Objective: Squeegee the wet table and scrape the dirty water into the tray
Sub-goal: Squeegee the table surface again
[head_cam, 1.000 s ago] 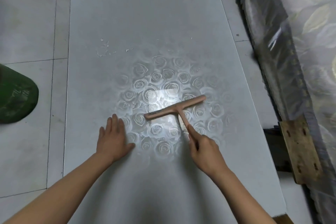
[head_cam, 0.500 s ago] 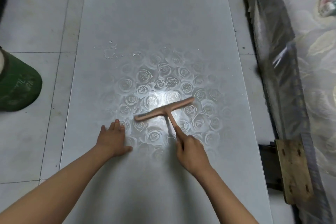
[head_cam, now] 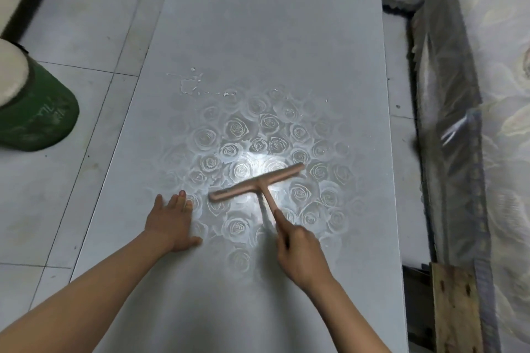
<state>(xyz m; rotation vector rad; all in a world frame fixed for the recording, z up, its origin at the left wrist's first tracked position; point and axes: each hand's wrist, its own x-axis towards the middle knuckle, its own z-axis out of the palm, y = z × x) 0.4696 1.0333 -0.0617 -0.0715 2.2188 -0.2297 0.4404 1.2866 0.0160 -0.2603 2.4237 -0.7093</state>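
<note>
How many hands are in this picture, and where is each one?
2. The left hand lies flat on the table, left of the squeegee. The right hand grips the squeegee's handle, nearer the camera than its blade. None appears hidden.

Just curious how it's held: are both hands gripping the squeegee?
No, only the right hand grips the pink squeegee; the left hand lies flat on the table.

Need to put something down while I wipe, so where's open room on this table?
Crowded in the middle: the left hand lies flat beside the squeegee that the right hand holds. Bare: the far half of the table, beyond the water streaks, and the near strip this side of both hands.
</note>
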